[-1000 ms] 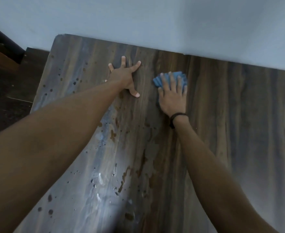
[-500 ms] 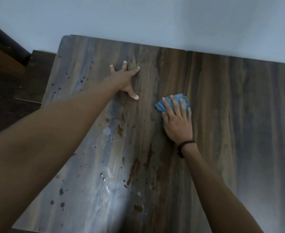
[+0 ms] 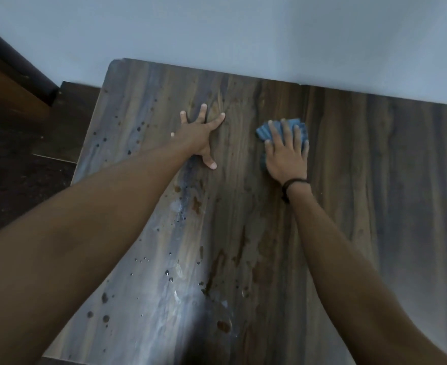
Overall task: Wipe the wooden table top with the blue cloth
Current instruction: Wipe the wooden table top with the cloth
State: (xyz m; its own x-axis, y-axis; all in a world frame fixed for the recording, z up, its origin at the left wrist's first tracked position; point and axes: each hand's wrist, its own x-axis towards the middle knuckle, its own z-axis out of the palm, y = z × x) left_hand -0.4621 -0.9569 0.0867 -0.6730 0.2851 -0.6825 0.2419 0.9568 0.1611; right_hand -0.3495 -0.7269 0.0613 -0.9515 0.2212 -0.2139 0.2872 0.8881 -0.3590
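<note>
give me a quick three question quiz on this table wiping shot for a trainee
1. True or false: the left hand lies spread flat on the wooden table top.
2. The blue cloth is: A) under the right hand, B) lying untouched, C) hanging off the edge.
3. Fill in: the black band sits on the ___ wrist.
Key: 1 true; 2 A; 3 right.

Both arms outstretched — left hand (image 3: 200,138) splayed flat, right hand (image 3: 285,151) flat.
</note>
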